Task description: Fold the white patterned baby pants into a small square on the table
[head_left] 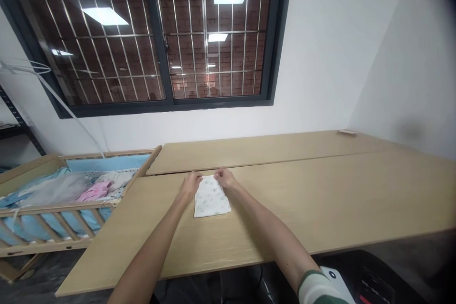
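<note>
A white cloth (211,198) with a small scattered print lies flat on the wooden surface (320,199), wider along its near edge than along its far one. The left hand (193,182) is at the cloth's far left corner, thumb and fingertips pinched together on the fabric. The right hand (225,178) is at the cloth's far right corner, its fingers likewise closed on the edge; a striped green and white sleeve (313,285) shows on that arm, nearer and to the right of the cloth.

Just beyond the cloth, a gap runs across, and past it lies a second board (249,150). Well to the right of the cloth and farther back, a small flat piece (347,132) lies by the wall. To the left of the cloth stands a wooden crib (117,202) with blue lining, holding a pink cloth (94,191) and pale bedding (59,189). Beyond and above the cloth is a dark-framed window (167,52) with metal bars.
</note>
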Demonstrator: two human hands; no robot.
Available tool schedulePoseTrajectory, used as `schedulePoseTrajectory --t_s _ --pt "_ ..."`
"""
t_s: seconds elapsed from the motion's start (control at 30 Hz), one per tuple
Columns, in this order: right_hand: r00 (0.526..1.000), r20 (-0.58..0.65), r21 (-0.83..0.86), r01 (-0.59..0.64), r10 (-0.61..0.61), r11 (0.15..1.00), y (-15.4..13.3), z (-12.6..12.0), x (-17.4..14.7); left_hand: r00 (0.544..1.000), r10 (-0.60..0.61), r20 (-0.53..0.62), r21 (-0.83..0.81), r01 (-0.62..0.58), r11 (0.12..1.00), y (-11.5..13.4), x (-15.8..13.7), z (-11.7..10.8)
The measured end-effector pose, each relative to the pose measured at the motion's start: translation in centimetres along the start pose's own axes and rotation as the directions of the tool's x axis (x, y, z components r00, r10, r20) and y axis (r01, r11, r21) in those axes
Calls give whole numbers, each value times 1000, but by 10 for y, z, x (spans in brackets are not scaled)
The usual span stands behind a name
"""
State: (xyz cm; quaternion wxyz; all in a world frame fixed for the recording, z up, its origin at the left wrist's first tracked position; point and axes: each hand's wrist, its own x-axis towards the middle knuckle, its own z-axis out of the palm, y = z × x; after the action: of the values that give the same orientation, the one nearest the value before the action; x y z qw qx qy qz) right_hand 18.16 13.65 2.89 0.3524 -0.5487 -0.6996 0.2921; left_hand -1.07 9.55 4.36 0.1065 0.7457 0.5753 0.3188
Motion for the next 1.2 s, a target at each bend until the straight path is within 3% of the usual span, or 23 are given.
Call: schedulePoseTrajectory --t_s 0.2,0.3,0.37,0.43,0.5,0.6,0.67,0.73,0.83,0.97,1.2 --pt "999 -35 -109 25 -29 994 13 13 3 997 -79 5 147 77 986 4 -10 15" --pt "989 -30 -136 136 -142 981 3 7 -7 997 -73 -17 223 75 972 22 -44 19" --pt "955 67 -143 296 -289 944 -9 4 -21 998 -53 16 258 47 965 37 -77 26" --pt "863 253 -125 478 -438 870 -22 4 -42 997 -42 63 279 23 960 49 -110 36" --pt "737 443 -78 599 -510 797 -34 8 -65 996 -42 85 313 13 950 57 -137 46" --pt "593 618 6 653 -516 757 -41 17 -94 996 -40 81 355 9 935 60 -157 54" --pt "542 682 34 648 -491 761 -38 24 -103 997 -21 70 346 -5 938 57 -162 56" --pt "547 711 11 620 -442 785 -30 29 -101 998 16 56 335 -34 942 53 -163 56" --pt "613 700 -92 585 -365 806 -16 33 -83 998 56 37 348 -65 935 50 -163 56" --pt "689 637 -241 605 -347 759 -1 31 -48 999 25 33 380 -36 924 49 -164 59" --pt "738 570 -332 609 -361 720 11 27 -10 998 -26 65 397 -2 918 51 -163 59"
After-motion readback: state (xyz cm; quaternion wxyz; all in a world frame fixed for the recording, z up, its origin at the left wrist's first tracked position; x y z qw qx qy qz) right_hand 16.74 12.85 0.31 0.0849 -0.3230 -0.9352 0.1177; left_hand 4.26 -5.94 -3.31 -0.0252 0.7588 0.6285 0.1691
